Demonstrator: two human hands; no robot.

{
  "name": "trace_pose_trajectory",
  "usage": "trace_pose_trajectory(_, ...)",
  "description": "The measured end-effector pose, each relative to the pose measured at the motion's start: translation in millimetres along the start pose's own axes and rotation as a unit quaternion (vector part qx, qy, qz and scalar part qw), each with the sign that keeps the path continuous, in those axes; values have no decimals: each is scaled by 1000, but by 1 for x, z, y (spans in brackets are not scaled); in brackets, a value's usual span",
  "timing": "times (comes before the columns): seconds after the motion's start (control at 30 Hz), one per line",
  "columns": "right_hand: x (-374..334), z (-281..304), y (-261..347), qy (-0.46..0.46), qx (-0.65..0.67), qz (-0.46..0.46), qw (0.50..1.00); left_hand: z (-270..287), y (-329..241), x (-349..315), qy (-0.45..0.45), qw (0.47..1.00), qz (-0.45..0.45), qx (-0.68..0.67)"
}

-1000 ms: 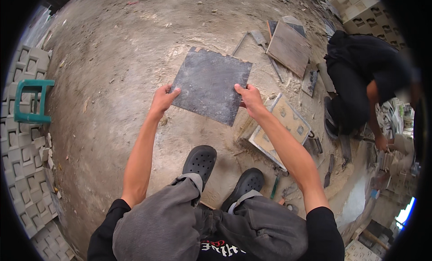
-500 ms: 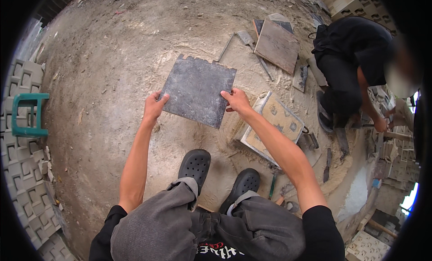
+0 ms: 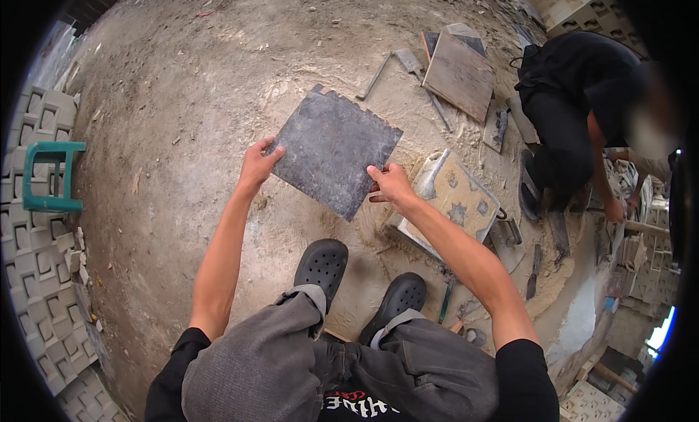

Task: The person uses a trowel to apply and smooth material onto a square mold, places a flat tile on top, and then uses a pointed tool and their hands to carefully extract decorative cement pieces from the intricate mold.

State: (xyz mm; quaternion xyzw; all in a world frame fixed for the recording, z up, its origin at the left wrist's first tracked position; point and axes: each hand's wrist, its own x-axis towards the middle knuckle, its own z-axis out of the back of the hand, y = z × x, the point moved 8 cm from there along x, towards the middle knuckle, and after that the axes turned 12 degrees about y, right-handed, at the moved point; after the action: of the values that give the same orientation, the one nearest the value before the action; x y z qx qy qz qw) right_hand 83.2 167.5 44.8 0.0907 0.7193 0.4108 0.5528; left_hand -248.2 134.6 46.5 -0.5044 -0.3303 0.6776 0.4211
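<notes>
My left hand (image 3: 260,165) grips the left edge of a thin, square, dark grey board (image 3: 331,149), thumb on top. On its lower right edge my right hand (image 3: 392,183) is closed the same way. The board is scuffed, has a ragged, notched far edge, and is held tilted over the ground in front of my feet. Just beyond my right hand and partly behind my right forearm lies a rectangular metal-framed mould (image 3: 462,192) with a sandy tan face and dark star-shaped patches.
Flat boards (image 3: 459,76) lie stacked at the far right, beside a long-handled metal tool (image 3: 426,83). A co-worker (image 3: 564,123) crouches at the right. A green stool (image 3: 54,178) and stacked pale patterned blocks (image 3: 44,276) stand at the left. A narrow blade tool (image 3: 534,273) lies right of the mould.
The board has turned clockwise in my hands, its right side swinging nearer to me. Both hands still hold it. The view has shifted slightly.
</notes>
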Motion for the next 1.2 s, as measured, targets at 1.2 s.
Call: trace_pose_trajectory(1.2,-46,28,23,-88,-166,54,981,-99,-116,-39,23,849,-194,491)
